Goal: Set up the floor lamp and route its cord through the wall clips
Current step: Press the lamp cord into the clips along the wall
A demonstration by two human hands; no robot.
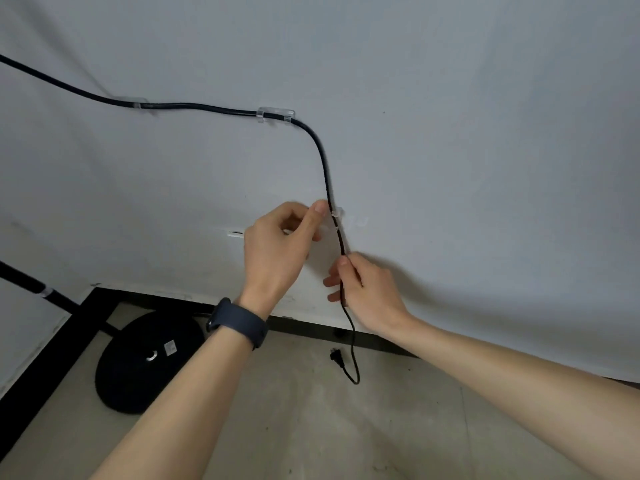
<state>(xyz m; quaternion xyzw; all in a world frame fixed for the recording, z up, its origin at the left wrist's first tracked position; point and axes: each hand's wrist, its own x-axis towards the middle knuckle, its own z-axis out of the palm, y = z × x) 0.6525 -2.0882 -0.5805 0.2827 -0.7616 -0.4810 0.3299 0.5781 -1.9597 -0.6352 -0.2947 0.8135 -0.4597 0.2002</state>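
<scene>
A black cord (320, 150) runs along the white wall from the upper left through two clear clips (133, 102) (276, 115), then bends down into a third clear clip (336, 216). My left hand (280, 247) presses its thumb against the cord right at that third clip. My right hand (367, 289) pinches the cord just below it. Below my right hand the cord hangs to the floor and ends in a black plug (336, 356). The lamp's round black base (149, 362) lies on the floor at the lower left.
A black pole (34, 284) with a clear band slants in from the left edge. A black baseboard (304, 327) runs along the foot of the wall. A small white tab (235, 233) sticks to the wall left of my left hand. The floor is bare concrete.
</scene>
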